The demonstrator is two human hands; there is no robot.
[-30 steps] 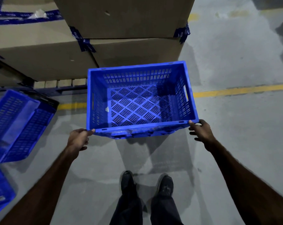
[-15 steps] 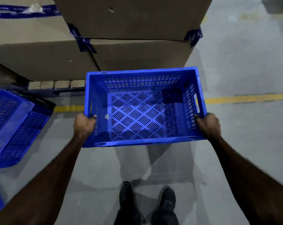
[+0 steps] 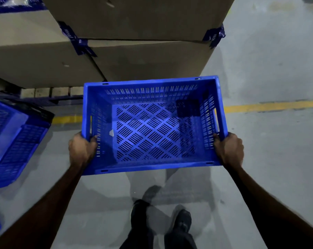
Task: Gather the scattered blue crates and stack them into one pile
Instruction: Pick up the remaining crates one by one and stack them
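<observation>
no text can be read — print on the blue tape is blurred.

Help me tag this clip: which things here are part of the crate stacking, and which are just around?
Part of the job:
held crate
left hand and right hand, gripping its side rims
crates on the floor at left

Just around:
cardboard boxes
yellow floor line

The crate walls hide the fingers of both hands, so each grip is only partly seen. A second crate is cut off at the left edge. The boxes are cut off along the top. The shoes are blurred at the bottom centre.
</observation>
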